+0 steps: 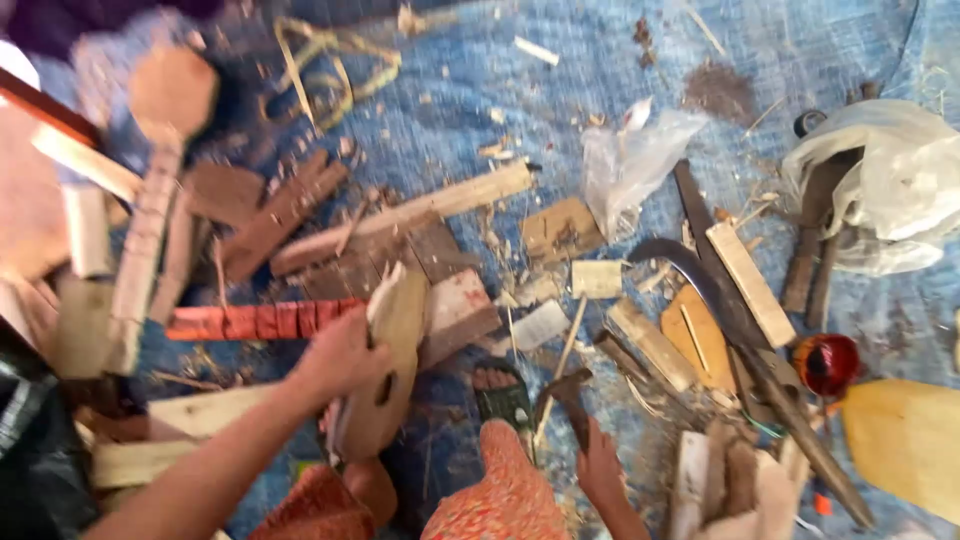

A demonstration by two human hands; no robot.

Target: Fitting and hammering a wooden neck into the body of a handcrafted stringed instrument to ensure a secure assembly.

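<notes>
Blue tarp [600, 60] on the floor strewn with wood offcuts and shavings, flat carved wooden piece [385, 365] standing upright at centre, left hand [340, 358] with fingers clamped on its edge, right hand [598, 465] gripping dark hammer-like tool [568, 395] just beside sandalled foot [503, 398]

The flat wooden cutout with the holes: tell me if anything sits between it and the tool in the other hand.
Nothing solid does. The left hand holds the wooden cutout upright; the right hand grips a dark-headed tool. Between them lie only a sandalled foot and bare blue tarp.
</notes>
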